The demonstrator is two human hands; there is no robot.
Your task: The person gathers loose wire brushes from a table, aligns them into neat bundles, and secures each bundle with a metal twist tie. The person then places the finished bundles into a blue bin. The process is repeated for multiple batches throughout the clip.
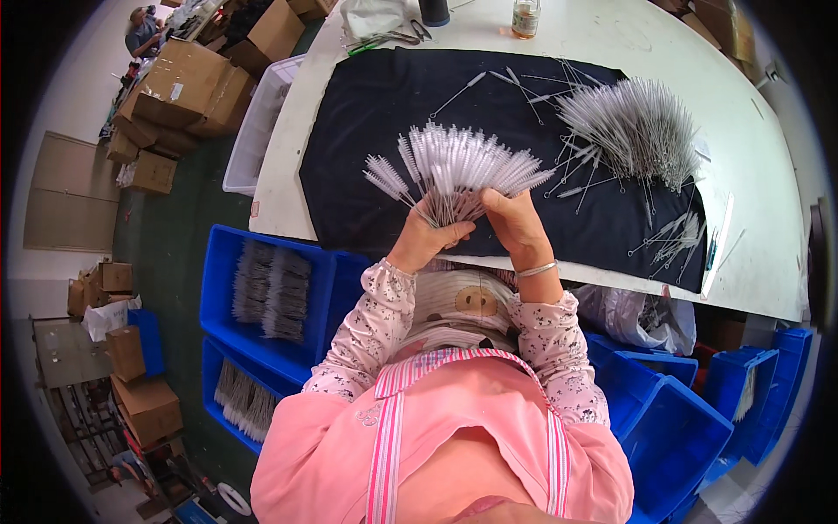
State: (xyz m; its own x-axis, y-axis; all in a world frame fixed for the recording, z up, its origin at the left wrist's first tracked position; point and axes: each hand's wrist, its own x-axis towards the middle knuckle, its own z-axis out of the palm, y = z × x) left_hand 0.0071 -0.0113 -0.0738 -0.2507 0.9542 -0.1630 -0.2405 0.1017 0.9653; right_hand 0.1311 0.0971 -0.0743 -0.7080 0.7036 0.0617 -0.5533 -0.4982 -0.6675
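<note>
My left hand (pixel 428 237) grips the wire stems of a fanned bunch of thin white bristle brushes (pixel 454 162), held above the near edge of a black cloth (pixel 367 140). My right hand (pixel 513 220) pinches the same fan from the right side, thumb against the stems. A silver bangle sits on my right wrist. A large loose pile of the same brushes (pixel 633 127) lies on the cloth to the right, with stray single brushes scattered around it.
The cloth covers a white table (pixel 751 175). Blue bins (pixel 262 288) at my left hold bundled brushes; more blue bins (pixel 681 419) stand at my right. Cardboard boxes (pixel 188 87) pile up at far left. A jar (pixel 525 17) and scissors (pixel 393 37) stand at the table's back.
</note>
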